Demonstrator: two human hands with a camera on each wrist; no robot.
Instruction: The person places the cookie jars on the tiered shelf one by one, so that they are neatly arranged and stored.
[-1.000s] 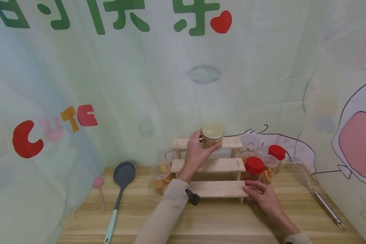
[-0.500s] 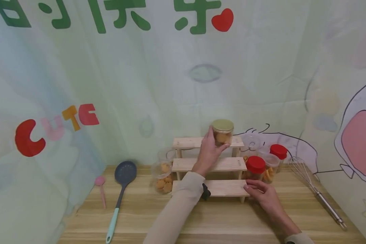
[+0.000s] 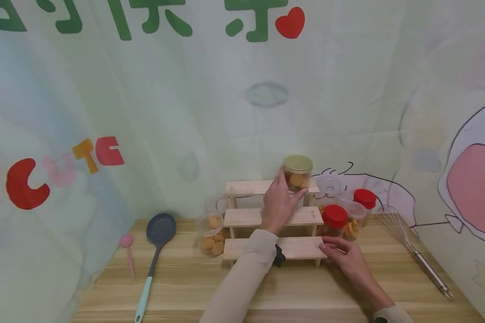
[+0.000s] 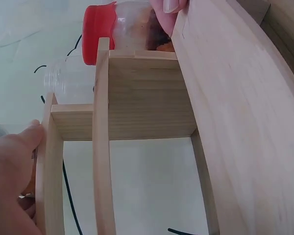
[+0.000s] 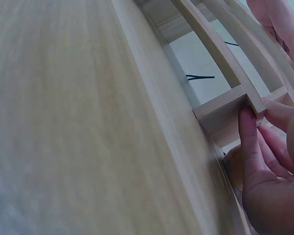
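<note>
My left hand (image 3: pixel 280 199) grips a clear jar (image 3: pixel 298 176) with a gold lid and brown cookies inside. The jar is upright at the right part of the top step of a three-tier wooden stand (image 3: pixel 283 248). In the left wrist view, that hand (image 4: pixel 12 171) is at the top board's edge, its jar mostly hidden. At the lower right, my right hand (image 3: pixel 349 260) pinches the end of the stand's lowest board. The right wrist view has its fingers (image 5: pixel 251 147) against the underside of that board's corner.
Red-lidded jars (image 3: pixel 334 217) and clear tubs of cookies (image 3: pixel 352 224) stand right of the stand. More cookie tubs (image 3: pixel 212 237) stand left. A skimmer (image 3: pixel 160 229) and pink spoon (image 3: pixel 126 242) lie left, a whisk (image 3: pixel 416 253) right. A printed curtain (image 3: pixel 210 112) hangs behind.
My left hand has carried the jar rightward along the top step, slowing in the last half second. The right hand has stayed at the lowest board's end.
</note>
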